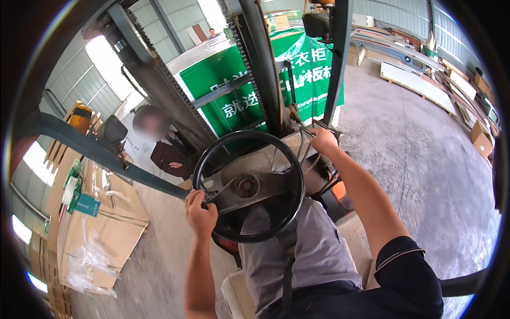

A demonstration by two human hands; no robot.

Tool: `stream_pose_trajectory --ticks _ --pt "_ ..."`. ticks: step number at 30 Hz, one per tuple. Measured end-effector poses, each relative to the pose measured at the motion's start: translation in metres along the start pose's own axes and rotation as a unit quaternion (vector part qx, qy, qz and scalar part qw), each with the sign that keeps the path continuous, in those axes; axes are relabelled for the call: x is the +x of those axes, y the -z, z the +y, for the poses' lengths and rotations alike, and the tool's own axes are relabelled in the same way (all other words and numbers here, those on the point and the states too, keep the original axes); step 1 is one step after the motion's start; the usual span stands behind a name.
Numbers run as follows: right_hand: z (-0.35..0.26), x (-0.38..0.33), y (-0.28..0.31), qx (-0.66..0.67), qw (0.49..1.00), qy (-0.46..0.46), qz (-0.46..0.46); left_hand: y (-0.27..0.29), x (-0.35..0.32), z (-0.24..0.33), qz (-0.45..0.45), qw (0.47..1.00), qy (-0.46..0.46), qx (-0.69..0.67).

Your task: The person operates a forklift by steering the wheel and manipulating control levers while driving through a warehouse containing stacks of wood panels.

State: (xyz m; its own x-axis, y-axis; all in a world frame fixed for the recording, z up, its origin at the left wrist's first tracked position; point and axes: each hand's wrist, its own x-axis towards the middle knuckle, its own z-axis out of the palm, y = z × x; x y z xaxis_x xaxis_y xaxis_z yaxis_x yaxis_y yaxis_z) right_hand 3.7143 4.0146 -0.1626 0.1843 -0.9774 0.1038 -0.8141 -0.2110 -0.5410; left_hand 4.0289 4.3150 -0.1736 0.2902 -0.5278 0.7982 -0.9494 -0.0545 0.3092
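Observation:
I am seated at the controls of a forklift. My left hand point(201, 213) is closed around the left side of the black steering wheel point(300, 183). To the right of the wheel, my right hand point(323, 141) grips a control lever at the dashboard; its knob is hidden under the fingers. Thin metal levers point(304, 141) stand beside that hand. Ahead rises the dark mast point(261, 69) with its chains. Behind the mast is a large load covered by a green printed sheet point(223, 72).
A person in dark clothes point(172, 154) stands just left of the mast, and another person point(213, 33) is beyond the load. Stacked boards point(125, 215) with torn plastic wrap lie at left. White panels point(417, 87) and a cardboard box point(481, 139) line the right side.

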Motion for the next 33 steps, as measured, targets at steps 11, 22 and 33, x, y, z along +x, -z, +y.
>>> stream_pose_trajectory --ticks 11,22,33 --pt "0.018 -0.02 0.008 0.007 1.0 0.028 0.006 -0.05 0.097 0.012 -0.034 0.996 0.064 -0.042" --pt "0.031 -0.017 -0.005 0.017 0.994 0.104 0.042 -0.119 0.123 0.122 -0.087 0.992 -0.008 -0.093" --pt "0.025 -0.017 -0.01 0.023 0.994 0.097 0.051 -0.111 0.121 0.126 -0.148 0.982 -0.016 -0.115"
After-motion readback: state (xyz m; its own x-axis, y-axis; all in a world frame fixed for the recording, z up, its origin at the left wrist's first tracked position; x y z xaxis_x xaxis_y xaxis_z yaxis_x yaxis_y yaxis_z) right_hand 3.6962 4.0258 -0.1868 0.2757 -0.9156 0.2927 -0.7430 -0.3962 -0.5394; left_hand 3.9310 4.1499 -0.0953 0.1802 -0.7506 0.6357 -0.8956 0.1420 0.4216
